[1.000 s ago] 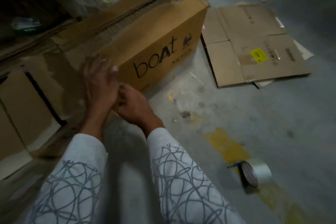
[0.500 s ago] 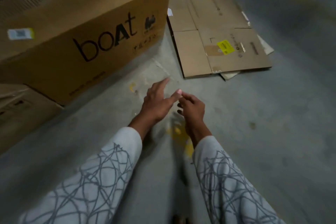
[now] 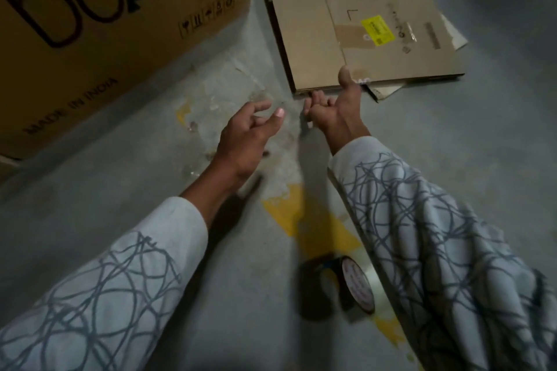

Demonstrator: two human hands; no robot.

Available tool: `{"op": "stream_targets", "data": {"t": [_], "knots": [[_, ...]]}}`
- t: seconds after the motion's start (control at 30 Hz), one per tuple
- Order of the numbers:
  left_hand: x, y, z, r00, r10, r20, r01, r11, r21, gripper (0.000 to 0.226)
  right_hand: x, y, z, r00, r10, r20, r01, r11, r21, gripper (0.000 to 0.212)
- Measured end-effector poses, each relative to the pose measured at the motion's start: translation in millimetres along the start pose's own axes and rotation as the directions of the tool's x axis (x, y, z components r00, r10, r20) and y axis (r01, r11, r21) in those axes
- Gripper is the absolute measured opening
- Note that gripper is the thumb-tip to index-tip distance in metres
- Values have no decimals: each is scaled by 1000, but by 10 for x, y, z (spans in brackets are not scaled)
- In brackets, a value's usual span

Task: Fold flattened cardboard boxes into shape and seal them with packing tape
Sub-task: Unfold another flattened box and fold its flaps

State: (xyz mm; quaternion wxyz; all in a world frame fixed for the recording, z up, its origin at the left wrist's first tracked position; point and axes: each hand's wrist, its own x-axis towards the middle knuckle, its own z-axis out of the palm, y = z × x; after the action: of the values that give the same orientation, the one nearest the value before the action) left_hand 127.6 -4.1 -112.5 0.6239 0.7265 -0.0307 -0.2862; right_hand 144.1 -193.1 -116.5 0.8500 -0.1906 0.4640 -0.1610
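Observation:
A flattened cardboard box (image 3: pixel 304 39) with a yellow label (image 3: pixel 377 31) lies on the grey floor at the upper right. My right hand (image 3: pixel 337 108) is at its near edge: the thumb lies on top of the cardboard and the fingers curl at the edge below it. My left hand (image 3: pixel 248 129) hovers just to the left, fingers spread and relaxed, holding nothing. A roll of clear packing tape (image 3: pixel 360 288) stands on its edge on the floor beside my right sleeve.
A large brown box printed "boAt" (image 3: pixel 105 27) stands at the upper left, close to the flattened box. More flat cardboard (image 3: pixel 388 90) pokes out beneath the flattened box. Yellow paint marks (image 3: pixel 304 220) cross the concrete floor.
Both hands left the big "boAt" box and moved right and forward. The right hand has reached the near edge of the flattened box. The view shifted closer.

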Motion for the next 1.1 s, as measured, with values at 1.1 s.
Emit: {"op": "stream_targets", "data": {"t": [1.1], "knots": [[-5540,1839,-220,991,-3,-133,24,987,159,55,-6415,36,-1094,756,-481,444,459,-92,-883,33]]}}
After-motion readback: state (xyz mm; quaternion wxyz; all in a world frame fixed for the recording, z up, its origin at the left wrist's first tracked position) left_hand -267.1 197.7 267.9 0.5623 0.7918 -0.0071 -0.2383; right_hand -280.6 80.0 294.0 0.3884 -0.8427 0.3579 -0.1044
